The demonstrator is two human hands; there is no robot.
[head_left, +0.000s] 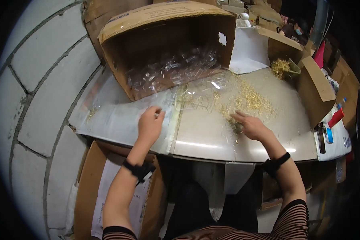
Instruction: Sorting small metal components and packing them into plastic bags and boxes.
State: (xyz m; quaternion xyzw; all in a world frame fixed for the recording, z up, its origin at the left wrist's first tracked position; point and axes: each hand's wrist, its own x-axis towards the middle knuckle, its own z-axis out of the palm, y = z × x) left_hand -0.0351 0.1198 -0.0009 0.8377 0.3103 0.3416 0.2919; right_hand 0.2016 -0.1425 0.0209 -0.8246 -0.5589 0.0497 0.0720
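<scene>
On the left of the worktable (pixel 212 144), my left hand (pixel 150 125) is raised with its fingers curled together. A small pale spot shows at its fingertips, too small to name. My right hand (pixel 252 126) reaches over the near edge of a spread of thin golden pieces (pixel 250 98), fingers stretched out and slightly apart. Beneath those fingers is a small greyish thing, mostly hidden and blurred. Between and beyond the hands lie a few clear plastic pieces (pixel 216 85), close to the golden ones.
A large cardboard box (pixel 168 20) lies on its side at the back, with many clear plastic pieces (pixel 172 70) inside. Farther right are a golden clump (pixel 281 68) and cardboard flaps (pixel 316 90). An open carton (pixel 86 192) stands below the table's left edge, beside a block wall (pixel 44 72).
</scene>
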